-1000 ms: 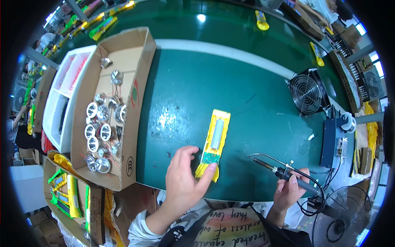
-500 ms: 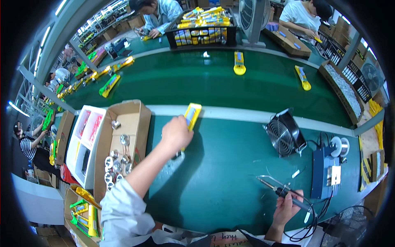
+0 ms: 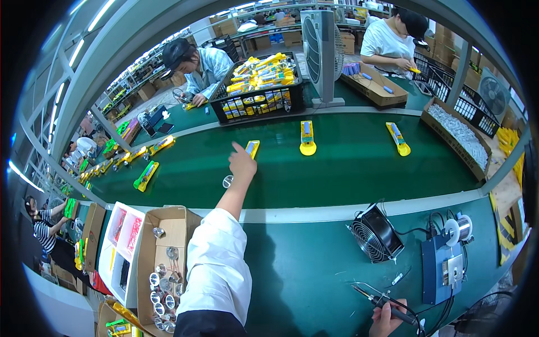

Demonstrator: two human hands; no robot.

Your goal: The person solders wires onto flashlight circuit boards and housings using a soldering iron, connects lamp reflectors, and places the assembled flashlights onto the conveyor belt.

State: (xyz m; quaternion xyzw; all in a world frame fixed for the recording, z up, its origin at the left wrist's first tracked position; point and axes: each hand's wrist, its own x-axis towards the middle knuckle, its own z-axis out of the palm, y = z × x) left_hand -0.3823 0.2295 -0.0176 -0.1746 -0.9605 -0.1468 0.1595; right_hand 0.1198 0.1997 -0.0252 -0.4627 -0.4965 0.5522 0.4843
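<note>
My left hand (image 3: pixel 242 163) reaches over the green conveyor belt, above a yellow flashlight body (image 3: pixel 253 147) that lies slantwise. Its index finger stretches out apart from the flashlight body; the other fingers are partly hidden. A round silver reflector (image 3: pixel 227 181) shows at the lower left of this hand, by the same piece. Low on the right, my right hand (image 3: pixel 386 319) is closed around a soldering iron (image 3: pixel 377 300), its tip pointing up and left over the green worktable (image 3: pixel 303 264). A cardboard box (image 3: pixel 147 224) of silver reflectors stands left of my left arm.
More yellow flashlight bodies (image 3: pixel 307 139) lie on the belt. A black fan (image 3: pixel 375 233) and a blue soldering station (image 3: pixel 433 268) with a solder spool (image 3: pixel 457 229) stand right. Across the belt are a black crate (image 3: pixel 255 112) and two people. A white tray (image 3: pixel 109 275) stands left.
My left hand has carried the yellow flashlight body from the worktable onto the belt, and its index finger has straightened. The view has tilted upward. My right hand still grips the soldering iron.
</note>
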